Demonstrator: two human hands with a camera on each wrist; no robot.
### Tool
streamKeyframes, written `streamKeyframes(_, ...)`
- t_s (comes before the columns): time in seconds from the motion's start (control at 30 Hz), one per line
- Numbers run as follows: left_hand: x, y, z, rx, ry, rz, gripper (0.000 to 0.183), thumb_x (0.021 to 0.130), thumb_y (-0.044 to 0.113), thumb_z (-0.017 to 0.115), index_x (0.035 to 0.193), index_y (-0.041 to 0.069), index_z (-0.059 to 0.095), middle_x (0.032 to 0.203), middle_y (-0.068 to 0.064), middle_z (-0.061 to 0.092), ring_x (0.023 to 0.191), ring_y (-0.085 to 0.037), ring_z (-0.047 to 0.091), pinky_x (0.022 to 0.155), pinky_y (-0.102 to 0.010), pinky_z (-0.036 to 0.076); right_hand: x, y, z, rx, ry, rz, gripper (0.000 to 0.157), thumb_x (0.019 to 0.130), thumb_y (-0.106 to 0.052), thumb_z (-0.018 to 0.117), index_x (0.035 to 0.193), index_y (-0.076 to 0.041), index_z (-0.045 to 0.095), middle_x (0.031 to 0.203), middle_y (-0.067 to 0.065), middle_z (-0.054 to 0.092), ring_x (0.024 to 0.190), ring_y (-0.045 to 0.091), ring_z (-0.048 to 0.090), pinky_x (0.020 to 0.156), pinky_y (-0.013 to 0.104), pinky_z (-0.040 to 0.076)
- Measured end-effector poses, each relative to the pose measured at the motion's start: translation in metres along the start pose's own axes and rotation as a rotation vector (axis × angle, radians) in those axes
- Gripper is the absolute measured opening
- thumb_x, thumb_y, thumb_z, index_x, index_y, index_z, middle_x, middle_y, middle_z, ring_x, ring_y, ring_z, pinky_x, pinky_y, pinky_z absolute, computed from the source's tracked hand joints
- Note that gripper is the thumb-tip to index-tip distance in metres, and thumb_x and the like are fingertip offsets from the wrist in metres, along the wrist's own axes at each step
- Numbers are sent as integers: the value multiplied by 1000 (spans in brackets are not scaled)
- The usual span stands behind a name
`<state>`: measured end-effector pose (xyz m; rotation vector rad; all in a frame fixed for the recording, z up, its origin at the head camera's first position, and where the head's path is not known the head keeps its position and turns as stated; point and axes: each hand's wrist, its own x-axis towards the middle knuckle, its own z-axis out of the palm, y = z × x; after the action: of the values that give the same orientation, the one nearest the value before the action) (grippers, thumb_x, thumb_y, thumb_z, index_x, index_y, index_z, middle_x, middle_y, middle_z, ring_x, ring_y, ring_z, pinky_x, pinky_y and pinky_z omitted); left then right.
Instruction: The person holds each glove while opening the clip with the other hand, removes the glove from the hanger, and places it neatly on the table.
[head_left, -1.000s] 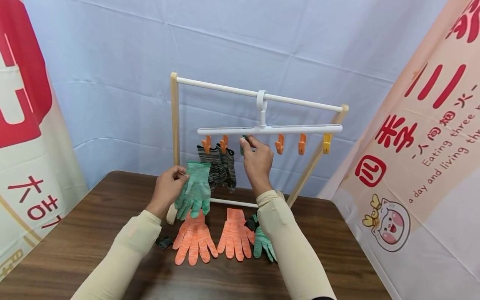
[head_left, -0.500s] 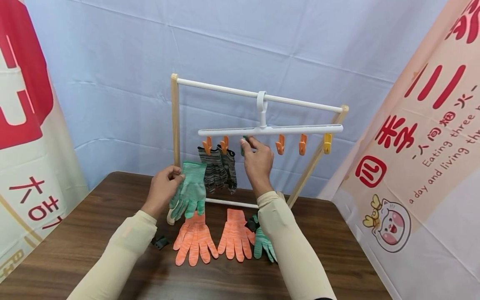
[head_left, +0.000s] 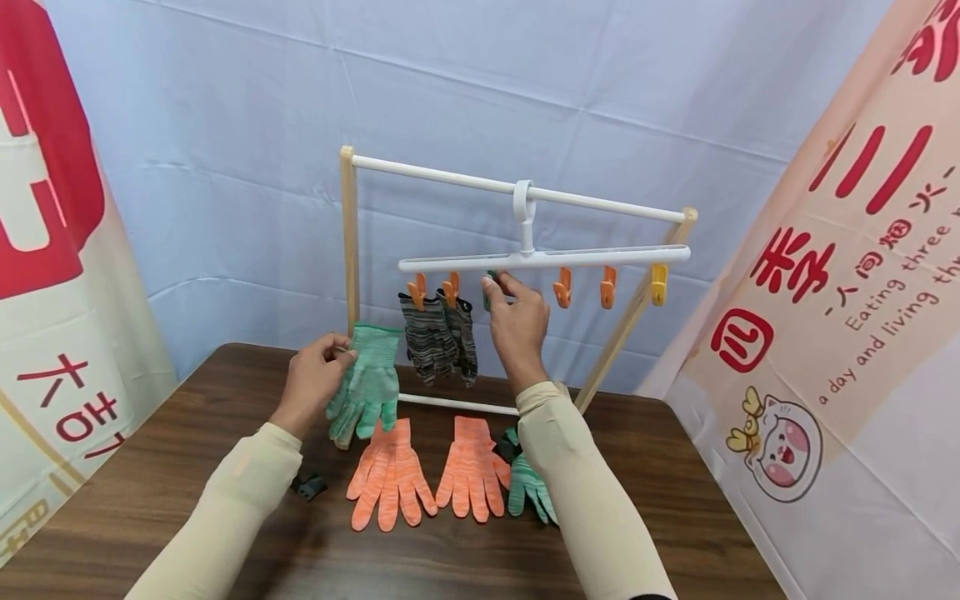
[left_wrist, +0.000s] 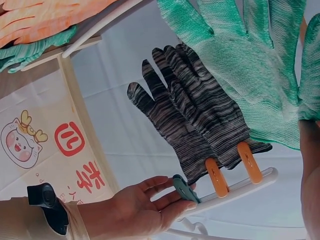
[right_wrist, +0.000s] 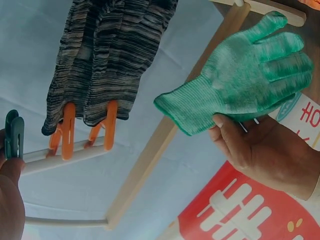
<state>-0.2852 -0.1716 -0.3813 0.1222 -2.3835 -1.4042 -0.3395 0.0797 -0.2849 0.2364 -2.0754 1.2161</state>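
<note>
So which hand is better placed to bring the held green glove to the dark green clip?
Probably the left hand: it pinches the green glove, while the right hand holds the dark green clip.

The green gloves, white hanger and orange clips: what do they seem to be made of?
Green gloves: matte knitted fabric, shown by the ribbed cuff and fine stitch texture; fibre unclear. White hanger: probably plastic, smooth and evenly coloured. Orange clips: likely plastic too, with uniform colour and smooth, moulded-looking sides.
</note>
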Motion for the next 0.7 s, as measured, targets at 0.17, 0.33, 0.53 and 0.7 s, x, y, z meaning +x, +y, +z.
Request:
streamKeyframes(0.17,0,-6,-2,3,5,-10,20,92,27,54,107,14,60,94,-6,60,79,-22,52,64,-34,40,0,1,0,-8,-2,0,28,85,-39,64,109,-25,69,93,-6,68,81,11,58,58,29,46)
streamKeyframes(0.33,0,-11,-5,4,8,-19,21,93,27,54,107,13,60,95,-7,59,80,-23,51,64,-34,40,0,0,-1,-7,5,5,28,85,-38,64,109,-25,69,93,-6,68,82,11,57,57,28,46)
streamKeyframes(0.53,1,-18,-8,18,16,-10,22,93,27,53,107,13,60,95,-7,59,80,-23,51,64,-34,40,1,0,0,6,10,-12,28,85,-37,64,109,-23,69,92,-6,68,76,8,59,56,27,46)
streamKeyframes(0.7,2,-21,-10,21,9,-21,23,93,29,53,108,13,60,97,-7,60,83,-23,53,65,-35,41,0,0,1,6,6,-18,28,86,-37,63,109,-22,69,92,-6,68,74,8,58,56,27,46)
